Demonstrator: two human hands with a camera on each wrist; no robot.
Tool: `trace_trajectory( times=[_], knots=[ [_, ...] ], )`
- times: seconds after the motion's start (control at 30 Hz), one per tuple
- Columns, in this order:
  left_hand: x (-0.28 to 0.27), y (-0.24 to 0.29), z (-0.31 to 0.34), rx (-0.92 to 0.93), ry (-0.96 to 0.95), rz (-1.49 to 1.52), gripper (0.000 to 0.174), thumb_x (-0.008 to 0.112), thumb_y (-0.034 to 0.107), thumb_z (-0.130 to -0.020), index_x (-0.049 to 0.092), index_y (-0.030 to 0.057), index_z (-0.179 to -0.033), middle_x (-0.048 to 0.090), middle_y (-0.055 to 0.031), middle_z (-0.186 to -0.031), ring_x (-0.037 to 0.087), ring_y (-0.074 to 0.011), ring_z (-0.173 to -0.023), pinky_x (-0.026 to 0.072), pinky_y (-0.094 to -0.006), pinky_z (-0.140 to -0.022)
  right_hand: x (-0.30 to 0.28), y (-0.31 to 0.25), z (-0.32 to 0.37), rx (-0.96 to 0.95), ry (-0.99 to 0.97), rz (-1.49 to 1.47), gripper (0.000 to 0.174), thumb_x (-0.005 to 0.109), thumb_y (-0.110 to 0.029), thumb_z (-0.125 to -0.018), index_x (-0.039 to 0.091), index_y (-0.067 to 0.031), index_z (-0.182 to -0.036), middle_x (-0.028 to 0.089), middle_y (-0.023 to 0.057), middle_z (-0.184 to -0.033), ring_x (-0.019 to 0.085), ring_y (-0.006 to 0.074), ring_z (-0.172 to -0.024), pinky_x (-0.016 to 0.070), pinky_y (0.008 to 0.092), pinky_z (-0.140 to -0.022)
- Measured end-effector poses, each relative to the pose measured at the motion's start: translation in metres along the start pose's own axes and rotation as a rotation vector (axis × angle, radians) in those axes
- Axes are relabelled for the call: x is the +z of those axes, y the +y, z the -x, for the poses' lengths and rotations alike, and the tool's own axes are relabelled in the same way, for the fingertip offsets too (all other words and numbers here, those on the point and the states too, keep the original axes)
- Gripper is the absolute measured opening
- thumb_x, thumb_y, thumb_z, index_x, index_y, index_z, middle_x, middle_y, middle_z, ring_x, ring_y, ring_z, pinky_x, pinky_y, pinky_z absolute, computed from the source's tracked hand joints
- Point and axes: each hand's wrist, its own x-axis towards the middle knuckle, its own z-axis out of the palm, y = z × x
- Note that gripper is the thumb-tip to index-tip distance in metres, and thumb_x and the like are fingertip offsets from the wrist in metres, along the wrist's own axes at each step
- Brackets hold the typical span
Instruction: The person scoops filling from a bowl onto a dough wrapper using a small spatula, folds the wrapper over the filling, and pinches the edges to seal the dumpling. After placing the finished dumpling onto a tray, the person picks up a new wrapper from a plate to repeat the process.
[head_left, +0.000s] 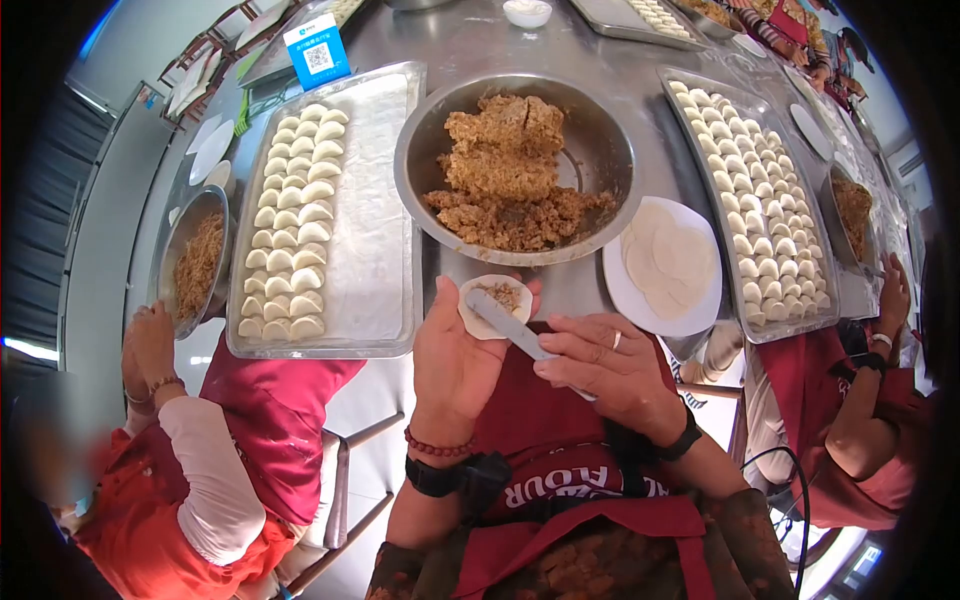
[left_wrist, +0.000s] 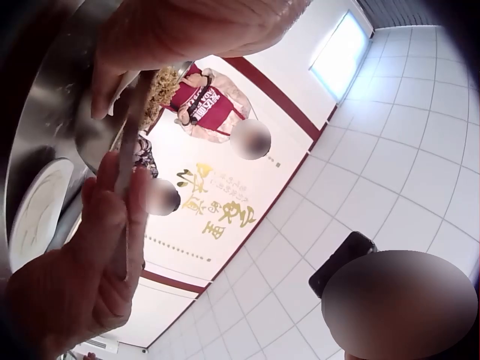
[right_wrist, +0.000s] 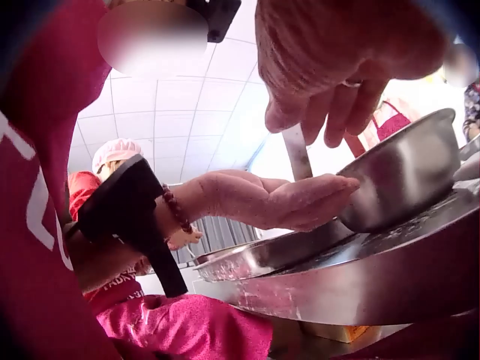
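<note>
A round dumpling wrapper (head_left: 473,324) lies across the upturned left hand (head_left: 447,360), cradled between the thumb on one side and fingertips on the other. A small mound of brown filling (head_left: 508,294) sits in the middle of the wrapper. The right hand (head_left: 622,372) pinches a flat metal spatula (head_left: 512,326) between thumb and fingers, its blade tip on the filling. In the right wrist view, the spatula (right_wrist: 298,159) slants down from the right hand (right_wrist: 349,67) to the cupped left hand (right_wrist: 277,201). Just beyond the hands stands a large steel bowl (head_left: 415,205) of filling.
A white plate (head_left: 625,300) of stacked wrappers lies right of the bowl. Metal trays with rows of folded dumplings stand left (head_left: 375,345) and right (head_left: 790,325). People sit on both sides, beside smaller bowls of filling. A blue QR-code sign (head_left: 318,55) stands behind the left tray.
</note>
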Motion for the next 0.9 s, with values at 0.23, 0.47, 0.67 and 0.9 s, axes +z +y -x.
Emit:
trace_trajectory(
  times=[0.23,0.47,0.67,0.9],
  knots=[
    [0.001,0.001,0.002,0.016,0.012,0.042,0.066,0.024,0.043,-0.107,0.030,-0.0154,-0.138,0.047,-0.0344,-0.135,0.041,-0.0505,-0.132,0.0338,-0.0589,-0.114,-0.016,-0.011,0.005,0.057,-0.001,-0.086,0.030,0.079,-0.009,-0.072,0.071,-0.0162,-0.100,0.071,0.0039,-0.111,0.067,0.0245,-0.110,0.0541,0.0359,-0.087],
    [0.007,-0.004,0.005,0.021,0.014,0.076,0.061,0.025,0.043,-0.107,0.042,-0.0127,-0.128,0.054,-0.0295,-0.126,0.049,-0.0470,-0.126,0.0410,-0.0553,-0.110,-0.010,-0.005,0.008,0.123,0.070,-0.035,0.028,0.080,-0.009,-0.073,0.071,-0.0150,-0.099,0.073,0.0033,-0.106,0.068,0.0251,-0.108,0.0545,0.0353,-0.081],
    [0.001,-0.004,0.005,0.039,0.013,0.054,0.065,0.025,0.044,-0.107,0.036,-0.0143,-0.134,0.049,-0.0342,-0.132,0.042,-0.0513,-0.131,0.0347,-0.0592,-0.114,-0.024,-0.011,0.002,0.108,0.030,-0.130,0.023,0.079,-0.009,-0.074,0.072,-0.0131,-0.096,0.074,0.0046,-0.101,0.069,0.0264,-0.107,0.0542,0.0353,-0.082],
    [0.003,-0.014,0.006,-0.010,0.022,0.022,0.063,0.026,0.043,-0.107,0.031,-0.0112,-0.138,0.049,-0.0335,-0.133,0.045,-0.0502,-0.129,0.0366,-0.0587,-0.113,-0.037,0.017,-0.014,0.412,0.288,-0.079,0.021,0.071,0.002,-0.079,0.073,-0.0067,-0.098,0.074,0.0067,-0.099,0.067,0.0291,-0.109,0.0530,0.0354,-0.086]
  ],
)
